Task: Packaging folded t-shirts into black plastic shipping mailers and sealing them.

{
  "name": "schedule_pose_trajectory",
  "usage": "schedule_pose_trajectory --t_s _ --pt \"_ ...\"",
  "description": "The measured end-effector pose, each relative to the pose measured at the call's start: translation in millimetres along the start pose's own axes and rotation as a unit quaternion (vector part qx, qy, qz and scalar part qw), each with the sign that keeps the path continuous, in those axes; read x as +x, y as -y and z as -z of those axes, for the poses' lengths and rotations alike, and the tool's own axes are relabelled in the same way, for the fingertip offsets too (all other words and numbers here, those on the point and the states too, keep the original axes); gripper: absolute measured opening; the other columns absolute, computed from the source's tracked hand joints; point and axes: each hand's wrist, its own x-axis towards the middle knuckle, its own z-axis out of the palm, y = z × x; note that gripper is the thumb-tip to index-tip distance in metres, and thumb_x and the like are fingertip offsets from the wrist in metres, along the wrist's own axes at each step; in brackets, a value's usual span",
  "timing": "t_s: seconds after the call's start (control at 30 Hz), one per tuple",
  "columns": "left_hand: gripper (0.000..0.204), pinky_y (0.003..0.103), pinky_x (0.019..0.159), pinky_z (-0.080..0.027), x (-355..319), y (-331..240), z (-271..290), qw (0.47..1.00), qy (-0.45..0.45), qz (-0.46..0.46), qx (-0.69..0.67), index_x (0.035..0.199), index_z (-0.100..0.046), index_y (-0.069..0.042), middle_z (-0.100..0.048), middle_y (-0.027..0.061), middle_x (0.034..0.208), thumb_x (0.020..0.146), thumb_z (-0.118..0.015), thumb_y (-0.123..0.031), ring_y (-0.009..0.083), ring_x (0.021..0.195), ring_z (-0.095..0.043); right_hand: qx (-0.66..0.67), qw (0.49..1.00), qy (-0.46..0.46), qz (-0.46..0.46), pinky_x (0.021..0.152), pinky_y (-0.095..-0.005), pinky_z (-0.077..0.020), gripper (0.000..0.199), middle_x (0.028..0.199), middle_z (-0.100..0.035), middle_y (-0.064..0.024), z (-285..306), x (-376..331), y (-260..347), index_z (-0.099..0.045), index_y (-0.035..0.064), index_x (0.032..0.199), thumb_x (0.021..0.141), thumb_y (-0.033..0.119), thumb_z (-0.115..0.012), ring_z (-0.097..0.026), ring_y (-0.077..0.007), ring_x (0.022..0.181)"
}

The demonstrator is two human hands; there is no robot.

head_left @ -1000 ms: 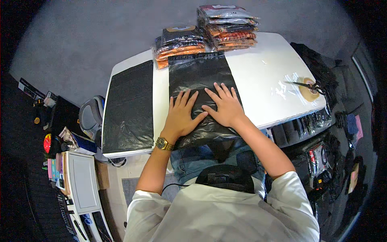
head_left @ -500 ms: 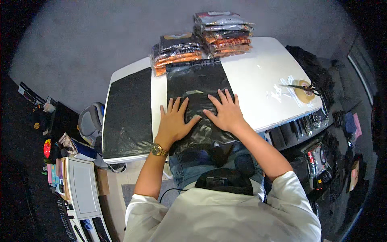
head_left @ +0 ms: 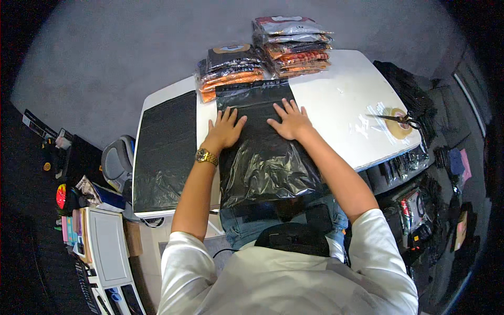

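A glossy black plastic bag (head_left: pixel 268 163) lies in front of me on the white table (head_left: pixel 336 105), its near end wrinkled and hanging over the table edge. My left hand (head_left: pixel 224 130) rests on the bag's left side with the fingers spread. On the bag's right side lies my right hand (head_left: pixel 291 122), open, its fingers spread and pointing away from me. Neither hand holds anything. Another black plastic sheet or bag (head_left: pixel 167 152) lies flat on the table's left part.
Behind the bag stand two stacks of folded, plastic-wrapped clothes, a lower stack (head_left: pixel 231 73) and a taller stack (head_left: pixel 294 47). Scissors (head_left: pixel 394 118) lie on a tape roll (head_left: pixel 403 128) at the right. A grey chair (head_left: pixel 116 160) and white cabinet (head_left: pixel 107 244) stand at the left.
Both hands have slid away from me along the bag, toward its far end, still spread. More of the bag's wrinkled near part now shows.
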Motion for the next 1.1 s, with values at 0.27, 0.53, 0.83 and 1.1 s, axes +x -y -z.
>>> schedule_pose_trajectory --t_s 0.27,0.53,0.83,1.1 --pt "0.071 0.064 0.13 -0.014 -130.4 -36.4 -1.8 0.985 -0.09 -0.133 -0.063 0.168 -0.034 -0.01 -0.026 0.0209 0.176 0.11 -0.049 -0.048 0.0439 0.162 -0.022 0.07 0.972 -0.142 0.171 0.13 -0.0626 -0.0169 0.075 0.174 -0.027 -0.0256 -12.6 -123.2 5.6 -0.033 0.0128 0.169 0.109 0.057 -0.047 -0.018 -0.0465 0.163" --pt "0.078 0.063 0.13 -0.014 -221.2 -13.0 -3.0 0.989 -0.089 -0.12 -0.006 0.169 -0.031 -0.009 -0.023 0.017 0.178 0.105 -0.058 -0.045 0.0432 0.163 -0.019 0.05 0.979 -0.147 0.13 0.13 -0.0606 -0.0201 0.071 0.175 -0.027 -0.0227 -26.7 -197.4 -24.8 -0.036 0.0136 0.168 0.107 0.045 -0.056 -0.023 -0.0439 0.162" --pt "0.067 0.055 0.126 -0.034 -257.1 -37.9 -8.4 0.969 -0.072 -0.232 -0.043 0.16 -0.047 -0.006 -0.046 0.0183 0.165 0.1 -0.07 -0.022 0.04 0.153 -0.042 0.053 0.964 -0.069 0.252 0.129 -0.0596 -0.0261 0.073 0.174 -0.029 -0.0202 -16.4 -233.0 -18.3 -0.039 0.0142 0.166 0.103 0.04 -0.065 -0.029 -0.0405 0.16" --pt "0.054 0.052 0.117 -0.044 -237.2 -79.3 -2.8 0.946 -0.199 -0.228 -0.113 0.147 -0.059 -0.002 -0.059 0.0198 0.149 0.096 -0.072 -0.015 0.042 0.139 -0.054 0.134 0.94 -0.13 0.287 0.126 -0.0589 -0.0309 0.07 0.162 -0.043 -0.0243 13.1 -228.8 29.7 -0.046 0.0057 0.159 0.102 0.042 -0.067 -0.037 -0.0422 0.155"
